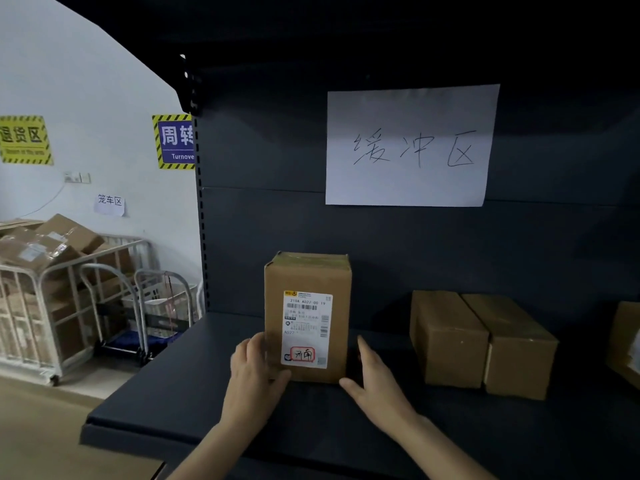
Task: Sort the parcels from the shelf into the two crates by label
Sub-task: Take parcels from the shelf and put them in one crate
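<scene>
A tall cardboard parcel [308,275] stands upright on the dark shelf [180,393], its white shipping label [306,329] with a red-framed stamp facing me. My left hand [254,372] lies against the parcel's lower left side, thumb on the front face. Just off the lower right corner is my right hand [372,375], fingers apart; whether it touches the box is unclear. The parcel rests on the shelf. No crate is in view.
Two plain brown parcels [481,344] lie side by side to the right, another box [627,344] at the right edge. A handwritten paper sign [408,147] hangs on the shelf back. At left stand a cage trolley of boxes [41,282] and hand carts [156,306].
</scene>
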Available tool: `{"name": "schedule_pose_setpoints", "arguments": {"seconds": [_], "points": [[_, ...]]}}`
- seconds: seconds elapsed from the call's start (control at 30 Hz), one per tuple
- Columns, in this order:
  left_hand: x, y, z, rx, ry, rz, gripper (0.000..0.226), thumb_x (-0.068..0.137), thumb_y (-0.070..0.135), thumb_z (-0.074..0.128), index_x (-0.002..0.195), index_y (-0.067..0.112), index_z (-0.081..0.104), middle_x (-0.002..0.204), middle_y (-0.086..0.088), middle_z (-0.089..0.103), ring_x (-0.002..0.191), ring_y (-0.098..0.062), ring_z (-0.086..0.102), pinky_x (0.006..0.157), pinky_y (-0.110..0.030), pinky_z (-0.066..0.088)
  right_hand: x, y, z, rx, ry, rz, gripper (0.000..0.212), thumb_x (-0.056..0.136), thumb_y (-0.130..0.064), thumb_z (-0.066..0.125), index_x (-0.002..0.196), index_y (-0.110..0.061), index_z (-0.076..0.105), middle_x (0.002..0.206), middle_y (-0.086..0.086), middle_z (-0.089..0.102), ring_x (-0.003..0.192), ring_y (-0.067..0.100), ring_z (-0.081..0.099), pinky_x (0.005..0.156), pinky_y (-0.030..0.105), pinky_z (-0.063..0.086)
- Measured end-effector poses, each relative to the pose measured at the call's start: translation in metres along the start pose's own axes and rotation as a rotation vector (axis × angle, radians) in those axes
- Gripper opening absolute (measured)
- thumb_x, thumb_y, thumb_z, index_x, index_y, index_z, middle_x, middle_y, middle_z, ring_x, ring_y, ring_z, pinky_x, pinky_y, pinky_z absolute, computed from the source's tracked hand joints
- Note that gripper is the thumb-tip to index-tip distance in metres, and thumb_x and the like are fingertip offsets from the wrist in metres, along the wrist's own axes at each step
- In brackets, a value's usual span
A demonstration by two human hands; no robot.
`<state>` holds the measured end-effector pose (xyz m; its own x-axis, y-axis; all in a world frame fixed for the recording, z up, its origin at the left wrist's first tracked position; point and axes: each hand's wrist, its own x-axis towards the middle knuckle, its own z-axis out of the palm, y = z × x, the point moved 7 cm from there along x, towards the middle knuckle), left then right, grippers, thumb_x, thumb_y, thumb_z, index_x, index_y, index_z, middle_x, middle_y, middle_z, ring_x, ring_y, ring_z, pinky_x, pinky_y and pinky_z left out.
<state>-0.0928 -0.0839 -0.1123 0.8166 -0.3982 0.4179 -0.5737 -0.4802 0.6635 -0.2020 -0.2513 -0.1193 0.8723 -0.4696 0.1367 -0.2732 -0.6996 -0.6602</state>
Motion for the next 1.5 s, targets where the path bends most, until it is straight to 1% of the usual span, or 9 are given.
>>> {"name": "schedule_pose_setpoints", "arguments": {"seconds": [0.07,0.13,0.37,0.57,0.73,0.97,1.3,1.4,1.5], "points": [[-0.010,0.013,-0.002,0.006,0.067,0.066,0.062,0.077,0.020,0.073,0.130,0.012,0.042,0.130,-0.004,0.042,0.123,-0.019,0.036,0.087,-0.028,0.041,-0.005,0.003,-0.009,-0.016,0.007,-0.005,0.082,0.091,-0.029,0.056,0.149,-0.023,-0.001,0.157,0.000,0.013,0.141,0.013,0.023,0.114,0.028,0.025],[-0.015,0.027,0.004,0.012,0.063,0.125,0.060,0.078,0.019,0.073,0.129,0.010,0.044,0.128,-0.004,0.044,0.120,-0.018,0.039,0.088,-0.026,0.041,-0.011,0.004,-0.020,-0.041,0.022,-0.019,0.080,0.092,-0.032,0.056,0.149,-0.023,0.000,0.157,-0.001,0.012,0.141,0.013,0.022,0.114,0.028,0.024],[-0.024,0.094,0.052,0.164,-0.126,0.325,0.062,0.086,0.035,0.061,0.139,0.017,0.033,0.134,0.004,0.039,0.128,-0.015,0.035,0.106,-0.024,0.029,-0.045,0.026,-0.080,-0.276,0.097,-0.081,0.068,0.095,-0.035,0.048,0.149,-0.018,0.009,0.156,-0.003,0.015,0.141,0.010,0.021,0.113,0.022,0.023],[-0.024,0.152,0.104,0.441,-0.277,0.526,0.068,0.090,0.041,0.052,0.147,0.018,0.022,0.151,-0.001,0.024,0.141,-0.018,0.020,0.116,-0.030,0.016,-0.074,0.070,-0.140,-0.481,0.181,0.036,0.063,0.096,-0.038,0.044,0.149,-0.016,0.017,0.155,-0.001,0.016,0.141,0.013,0.022,0.112,0.024,0.024],[-0.016,0.183,0.132,0.434,-0.268,0.545,0.077,0.091,0.042,0.052,0.149,0.020,0.008,0.155,-0.002,0.015,0.144,-0.019,0.012,0.117,-0.031,0.012,-0.085,0.100,-0.168,-0.547,0.240,0.131,0.060,0.094,-0.042,0.045,0.146,-0.019,0.025,0.148,-0.001,0.029,0.131,0.011,0.037,0.105,0.022,0.035],[-0.003,0.233,0.162,0.468,-0.275,0.660,0.077,0.093,0.040,0.049,0.150,0.016,0.004,0.158,-0.001,0.007,0.145,-0.018,0.006,0.118,-0.032,0.006,-0.081,0.112,-0.171,-0.542,0.233,0.147,0.057,0.094,-0.041,0.047,0.144,-0.022,0.028,0.144,-0.002,0.032,0.126,0.010,0.041,0.104,0.023,0.038],[0.011,0.175,0.141,0.254,-0.254,0.418,0.073,0.090,0.037,0.055,0.147,0.014,0.016,0.152,-0.002,0.024,0.141,-0.015,0.024,0.114,-0.027,0.023,-0.065,0.111,-0.144,-0.464,0.192,0.064,0.057,0.095,-0.039,0.045,0.145,-0.018,0.028,0.142,0.000,0.034,0.127,0.013,0.039,0.101,0.022,0.037],[0.014,0.150,0.138,0.204,-0.307,0.305,0.077,0.089,0.035,0.057,0.147,0.015,0.010,0.150,-0.004,0.028,0.137,-0.016,0.031,0.109,-0.028,0.034,-0.052,0.105,-0.128,-0.417,0.162,0.042,0.058,0.095,-0.038,0.045,0.146,-0.016,0.026,0.144,0.000,0.033,0.131,0.013,0.035,0.104,0.020,0.031],[0.012,0.135,0.146,0.158,-0.391,0.225,0.082,0.089,0.033,0.058,0.148,0.017,0.003,0.150,-0.005,0.028,0.135,-0.017,0.035,0.107,-0.028,0.035,-0.037,0.103,-0.120,-0.361,0.157,0.062,0.058,0.096,-0.036,0.045,0.145,-0.014,0.025,0.145,0.002,0.033,0.133,0.014,0.035,0.105,0.021,0.030]]}}
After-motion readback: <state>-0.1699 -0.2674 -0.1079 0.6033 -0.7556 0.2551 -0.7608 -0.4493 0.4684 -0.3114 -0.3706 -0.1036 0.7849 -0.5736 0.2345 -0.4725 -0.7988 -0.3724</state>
